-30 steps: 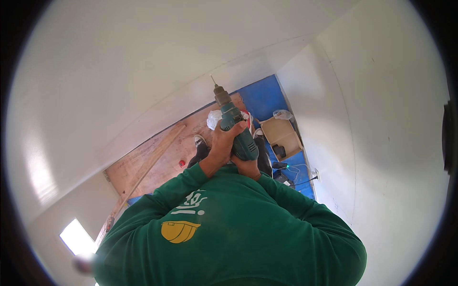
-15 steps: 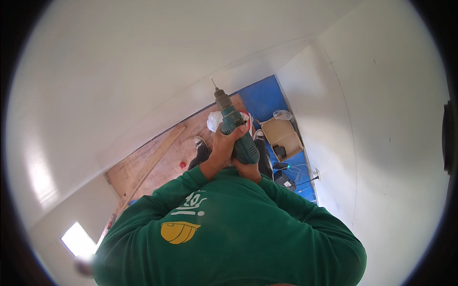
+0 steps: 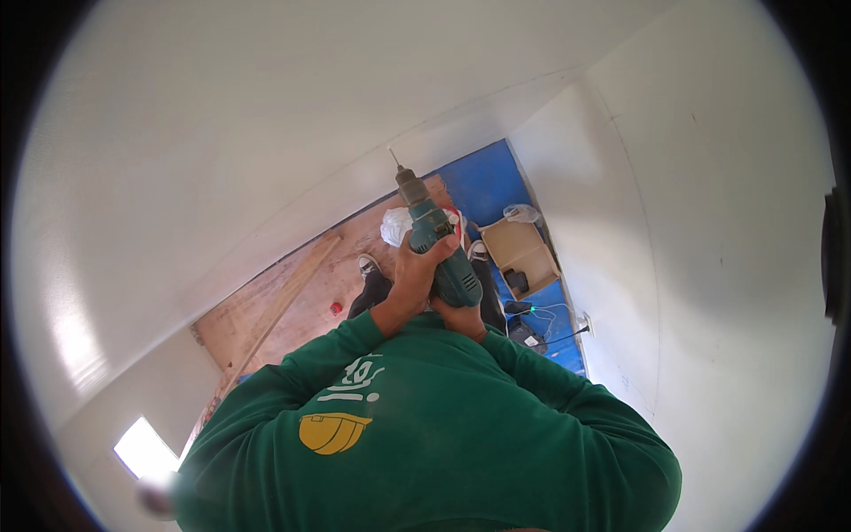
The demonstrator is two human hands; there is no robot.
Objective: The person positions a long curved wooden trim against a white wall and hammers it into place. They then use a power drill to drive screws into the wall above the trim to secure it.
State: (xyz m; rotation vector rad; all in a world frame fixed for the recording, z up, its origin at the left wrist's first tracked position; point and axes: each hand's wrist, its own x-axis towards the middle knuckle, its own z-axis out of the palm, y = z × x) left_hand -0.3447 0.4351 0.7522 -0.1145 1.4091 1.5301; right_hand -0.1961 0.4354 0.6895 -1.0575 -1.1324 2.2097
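A teal power drill (image 3: 434, 229) with a dark chuck and a thin bit points away from me toward the white wall (image 3: 266, 115). The bit's tip meets the wall in the picture, close to a faint drawn line; whether it touches is hard to tell. My left hand (image 3: 411, 277) is wrapped round the drill's body from the left, thumb across its top. Under the rear of the drill, close to my belly, my right hand (image 3: 459, 317) is closed where the handle would be; the drill hides its fingers and the grip.
On the blue floor covering at right lie an open cardboard box (image 3: 521, 257) holding a black object, a clear plastic bag (image 3: 522, 213), a black case (image 3: 526, 337) and cables. A long wooden board (image 3: 288, 297), a white bag (image 3: 395, 228) and a small red object (image 3: 336, 309) are on the brownish floor.
The drill's bit has shifted very slightly left and down in the picture, along with a small shift of the whole view. Both hands keep their hold.
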